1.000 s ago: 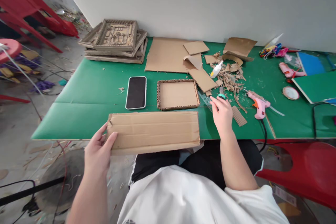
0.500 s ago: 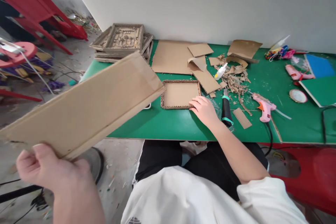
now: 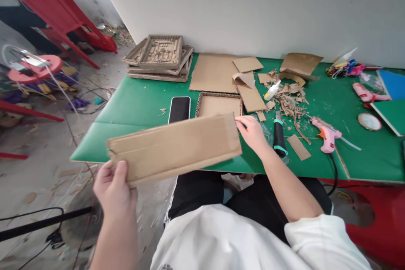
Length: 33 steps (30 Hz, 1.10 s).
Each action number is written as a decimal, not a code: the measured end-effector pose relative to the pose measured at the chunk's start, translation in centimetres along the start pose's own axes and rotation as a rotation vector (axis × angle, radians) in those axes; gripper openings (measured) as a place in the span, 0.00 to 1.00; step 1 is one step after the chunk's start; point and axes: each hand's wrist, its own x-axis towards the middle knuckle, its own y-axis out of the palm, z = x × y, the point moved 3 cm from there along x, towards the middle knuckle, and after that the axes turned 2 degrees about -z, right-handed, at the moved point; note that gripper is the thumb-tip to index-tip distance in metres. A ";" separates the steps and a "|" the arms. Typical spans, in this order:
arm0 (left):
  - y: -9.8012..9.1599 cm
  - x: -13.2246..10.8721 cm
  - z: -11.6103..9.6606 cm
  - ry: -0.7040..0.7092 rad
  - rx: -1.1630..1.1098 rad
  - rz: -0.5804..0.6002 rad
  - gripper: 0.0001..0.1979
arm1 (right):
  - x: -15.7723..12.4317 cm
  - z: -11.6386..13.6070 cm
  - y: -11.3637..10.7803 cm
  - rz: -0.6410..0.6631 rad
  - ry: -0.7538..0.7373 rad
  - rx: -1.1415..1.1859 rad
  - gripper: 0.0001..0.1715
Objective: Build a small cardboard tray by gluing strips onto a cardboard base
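Observation:
A long cardboard strip (image 3: 180, 145) is raised over the front of the green table, its left end pinched in my left hand (image 3: 115, 181). The strip tilts slightly up to the right and covers the near part of a shallow cardboard tray (image 3: 218, 101) with corrugated walls. My right hand (image 3: 251, 133) is at the tray's right side, just beside the strip's right end, fingers bent together. What the right fingers grip, if anything, is hidden. A black-screened phone (image 3: 179, 109) lies left of the tray.
Stacked cardboard frames (image 3: 161, 57) stand at the back left. Flat cardboard (image 3: 211, 71), scraps (image 3: 289, 97) and a glue bottle (image 3: 272, 90) lie behind. A cutter (image 3: 279, 135), pink glue gun (image 3: 327, 135) and tape roll (image 3: 369, 121) are on the right.
My left hand has brought the cardboard strip right and down, in front of the tray. The phone has come into fuller view. My right hand has stayed near the tray's right side.

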 end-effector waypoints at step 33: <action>11.4 6.9 0.8 0.773 1.015 0.502 0.50 | -10.5 -2.2 -1.3 -0.189 0.771 0.683 0.50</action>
